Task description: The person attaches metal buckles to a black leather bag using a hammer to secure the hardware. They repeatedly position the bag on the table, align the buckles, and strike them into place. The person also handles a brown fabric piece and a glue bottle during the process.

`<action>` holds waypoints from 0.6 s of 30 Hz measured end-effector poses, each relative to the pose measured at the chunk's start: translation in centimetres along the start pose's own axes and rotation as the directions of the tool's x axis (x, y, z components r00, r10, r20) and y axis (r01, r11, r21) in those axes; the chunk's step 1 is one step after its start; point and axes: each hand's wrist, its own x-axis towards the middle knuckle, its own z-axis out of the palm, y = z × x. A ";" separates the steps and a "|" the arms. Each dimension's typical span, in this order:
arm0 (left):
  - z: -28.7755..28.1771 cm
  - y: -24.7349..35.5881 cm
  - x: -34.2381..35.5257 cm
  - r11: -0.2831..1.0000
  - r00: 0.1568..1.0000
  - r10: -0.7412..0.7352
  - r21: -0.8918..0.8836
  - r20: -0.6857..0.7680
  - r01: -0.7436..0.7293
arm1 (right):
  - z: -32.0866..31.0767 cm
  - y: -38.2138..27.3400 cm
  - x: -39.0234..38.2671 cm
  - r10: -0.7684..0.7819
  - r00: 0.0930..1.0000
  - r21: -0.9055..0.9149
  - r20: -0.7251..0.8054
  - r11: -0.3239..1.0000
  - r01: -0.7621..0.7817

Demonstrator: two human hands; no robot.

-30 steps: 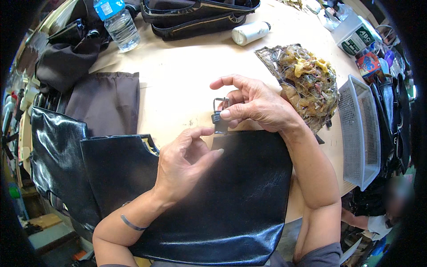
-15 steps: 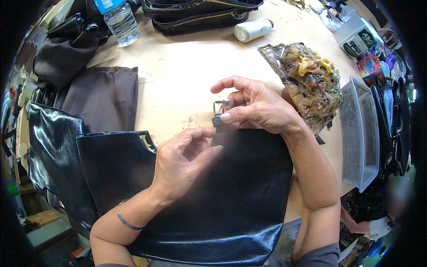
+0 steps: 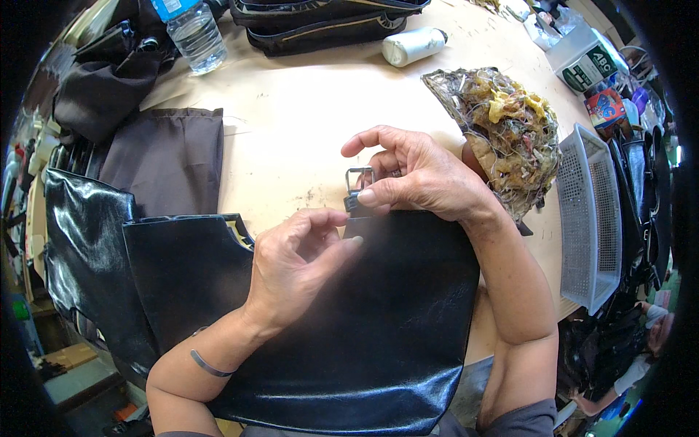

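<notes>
A small dark metal buckle (image 3: 347,180) on a short black strap stands up at the top edge of a glossy black leather panel (image 3: 393,313). My right hand (image 3: 415,175) pinches the strap just beneath the buckle, thumb in front, index finger arched above. Lower down, my left hand (image 3: 284,262) is closed at the panel's upper edge beside the strap, its thumb tip lying against the black leather. The exact contact under the left fingertips is hard to see. The panel hangs over my lap, and another black leather piece (image 3: 182,269) lies to its left.
A clump of matted, glue-like scraps (image 3: 517,124) sits right of my right hand. Beyond are a white bottle (image 3: 415,47), a black bag (image 3: 320,33) and a water bottle (image 3: 196,40). A grey plastic basket (image 3: 586,218) stands at right, brown fabric (image 3: 182,153) at left.
Both hands keep nearly the same hold, and the buckle is turned slightly. At the lower right edge, another person has shifted position.
</notes>
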 end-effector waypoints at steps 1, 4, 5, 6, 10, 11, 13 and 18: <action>0.0 -0.1 0.0 1.000 1.000 0.008 0.004 0.000 -0.008 | 0.0 -0.1 0.0 -0.002 1.000 -0.009 0.002 1.000 0.002; 0.0 -0.2 0.0 1.000 1.000 0.015 0.013 0.000 -0.015 | 0.1 -0.2 -0.1 -0.006 1.000 -0.033 -0.003 0.999 0.006; 0.0 -0.2 0.0 1.000 1.000 0.007 0.014 0.000 -0.007 | 0.1 -0.2 -0.1 -0.007 1.000 -0.041 -0.007 0.999 0.007; 0.0 -0.2 0.0 1.000 1.000 0.000 0.015 -0.001 0.000 | 0.1 -0.2 -0.1 -0.008 1.000 -0.041 -0.007 0.999 0.008; 0.0 -0.2 0.1 1.000 1.000 0.003 0.017 0.006 -0.003 | 0.1 0.0 0.0 -0.018 1.000 -0.034 -0.004 0.999 0.018; 0.0 -0.3 0.1 1.000 1.000 0.010 0.023 0.005 -0.011 | 0.1 0.0 0.0 -0.021 1.000 -0.031 -0.001 0.999 0.021; -0.1 -0.2 0.1 0.999 1.000 0.014 0.035 0.006 -0.015 | 0.1 -0.1 -0.1 -0.021 1.000 -0.026 0.002 0.999 0.021; 0.0 -0.3 0.1 0.999 1.000 0.018 0.036 -0.015 -0.017 | 0.1 -0.2 -0.2 -0.016 1.000 -0.027 0.000 1.000 0.016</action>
